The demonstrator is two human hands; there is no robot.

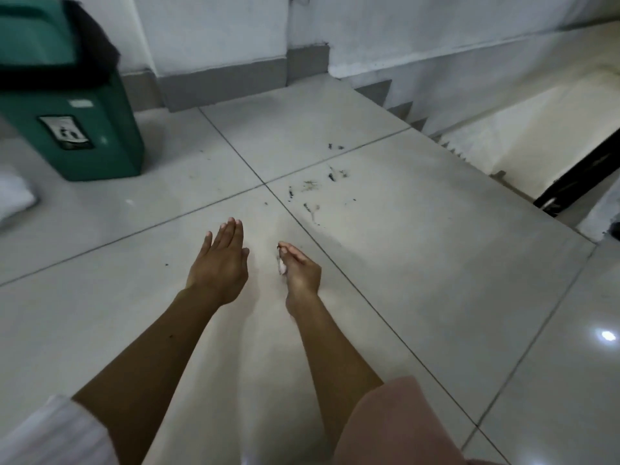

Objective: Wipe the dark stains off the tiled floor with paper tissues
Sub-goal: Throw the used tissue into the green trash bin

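Dark stains scattered on tiled floor beyond both hands, near grout-line crossing; more specks farther out by stair edge. Head view: right hand pinches small wad of paper tissue, soiled at tip, short of stains. Left hand flat, fingers straight, holding nothing. Green bin far left. Judgement: most wiping left.

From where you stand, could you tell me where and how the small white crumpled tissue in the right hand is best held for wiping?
Probably by its rear part, from above. The small white crumpled tissue sits under the right hand, whose fingers curl over it, little of it showing. Leaving its front free suits wiping the dark stains on the pale tiled floor ahead. The left hand is flat and holds nothing.
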